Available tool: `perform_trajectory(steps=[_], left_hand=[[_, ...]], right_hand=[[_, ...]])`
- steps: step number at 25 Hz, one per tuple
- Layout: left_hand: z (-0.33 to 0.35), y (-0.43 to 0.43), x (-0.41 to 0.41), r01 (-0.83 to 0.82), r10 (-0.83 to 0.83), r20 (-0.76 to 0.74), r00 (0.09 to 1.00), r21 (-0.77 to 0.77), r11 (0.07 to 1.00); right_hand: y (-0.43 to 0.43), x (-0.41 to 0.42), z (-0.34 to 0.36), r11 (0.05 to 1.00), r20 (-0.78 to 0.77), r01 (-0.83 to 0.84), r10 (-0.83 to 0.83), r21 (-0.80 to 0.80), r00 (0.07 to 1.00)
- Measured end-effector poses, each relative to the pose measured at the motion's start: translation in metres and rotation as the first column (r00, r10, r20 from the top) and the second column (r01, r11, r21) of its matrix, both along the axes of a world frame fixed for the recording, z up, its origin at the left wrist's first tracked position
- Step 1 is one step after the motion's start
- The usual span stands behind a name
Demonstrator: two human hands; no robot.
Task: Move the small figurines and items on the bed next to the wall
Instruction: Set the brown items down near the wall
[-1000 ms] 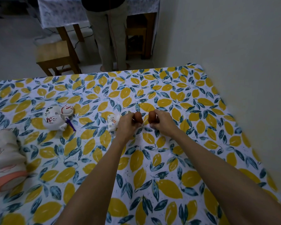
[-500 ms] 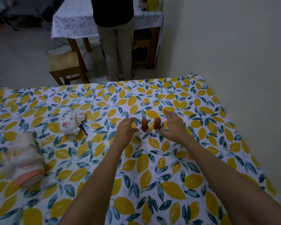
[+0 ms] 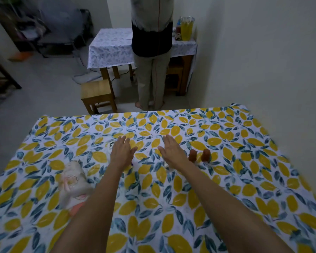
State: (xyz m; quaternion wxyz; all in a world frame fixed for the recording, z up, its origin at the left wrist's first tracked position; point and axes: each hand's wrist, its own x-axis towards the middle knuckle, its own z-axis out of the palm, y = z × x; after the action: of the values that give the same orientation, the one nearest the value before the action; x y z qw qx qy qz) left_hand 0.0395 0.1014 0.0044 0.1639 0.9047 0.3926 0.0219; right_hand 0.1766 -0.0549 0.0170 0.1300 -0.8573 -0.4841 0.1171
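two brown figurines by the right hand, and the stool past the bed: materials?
Brown figurines: probably wood or clay; matte reddish-brown, no glints, but too blurred to settle. Stool: wood, pale yellowish smooth top with a faint sheen, square legs and rungs.

Single head-worn view only, looking forward and steeply down from above the near edge of the bed (image 3: 226,179), with both forearms entering from the bottom of the frame; no second view is supplied for overlap. The bed fills the lower half at close range, its wide-angle edges bowed and slightly blurred. Beyond the bed's far edge stand a stool (image 3: 97,92) and a covered table (image 3: 109,46), while the wall (image 3: 272,57) runs along the bed's right side.
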Motion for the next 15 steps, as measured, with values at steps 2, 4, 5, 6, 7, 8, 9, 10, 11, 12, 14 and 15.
perform_trajectory(steps=[2, 4, 5, 6, 7, 8, 9, 10, 11, 12, 14, 15], left_hand=[[-0.011, 0.028, -0.008, -0.005, 0.004, -0.06, 0.998, -0.017, 1.0], [-0.023, 0.051, -0.011, -0.016, 0.009, -0.125, 0.992, -0.06, 0.998], [-0.027, 0.059, -0.011, -0.019, 0.005, -0.155, 0.988, -0.088, 0.996], [-0.028, 0.064, -0.01, -0.022, -0.001, -0.185, 0.983, -0.12, 0.992], [-0.031, 0.07, -0.009, -0.019, -0.012, -0.208, 0.978, -0.148, 0.989], [-0.032, 0.074, -0.006, -0.023, -0.017, -0.227, 0.974, -0.17, 0.985], [-0.032, 0.078, -0.003, -0.045, -0.006, -0.246, 0.969, -0.201, 0.978], [-0.031, 0.083, -0.001, -0.087, 0.022, -0.255, 0.967, -0.245, 0.966], [-0.032, 0.09, 0.001, -0.14, 0.061, -0.262, 0.963, -0.292, 0.946], [-0.035, 0.097, 0.001, -0.183, 0.096, -0.257, 0.962, -0.341, 0.922], [-0.038, 0.106, -0.003, -0.255, 0.158, -0.23, 0.96, -0.489, 0.834], [-0.039, 0.108, -0.008, -0.296, 0.206, -0.217, 0.954, -0.581, 0.758]], right_hand=[[0.015, -0.007, -0.023, 0.989, 0.013, 0.033, -0.031, -0.142, 0.999], [0.027, -0.011, -0.044, 0.955, 0.043, 0.096, -0.088, -0.282, 0.995], [0.03, -0.013, -0.049, 0.933, 0.066, 0.143, -0.128, -0.329, 0.99], [0.033, -0.015, -0.05, 0.918, 0.086, 0.195, -0.177, -0.346, 0.981], [0.037, -0.018, -0.051, 0.899, 0.101, 0.241, -0.219, -0.365, 0.97], [0.04, -0.019, -0.05, 0.887, 0.1, 0.271, -0.252, -0.375, 0.963], [0.043, -0.019, -0.049, 0.882, 0.087, 0.291, -0.28, -0.371, 0.956], [0.046, -0.02, -0.051, 0.878, 0.073, 0.313, -0.308, -0.363, 0.948], [0.047, -0.02, -0.052, 0.873, 0.061, 0.338, -0.339, -0.352, 0.939], [0.048, -0.02, -0.053, 0.869, 0.054, 0.361, -0.365, -0.338, 0.929], [0.048, -0.019, -0.054, 0.86, 0.047, 0.391, -0.399, -0.329, 0.916], [0.047, -0.018, -0.054, 0.857, 0.041, 0.395, -0.405, -0.331, 0.914]])
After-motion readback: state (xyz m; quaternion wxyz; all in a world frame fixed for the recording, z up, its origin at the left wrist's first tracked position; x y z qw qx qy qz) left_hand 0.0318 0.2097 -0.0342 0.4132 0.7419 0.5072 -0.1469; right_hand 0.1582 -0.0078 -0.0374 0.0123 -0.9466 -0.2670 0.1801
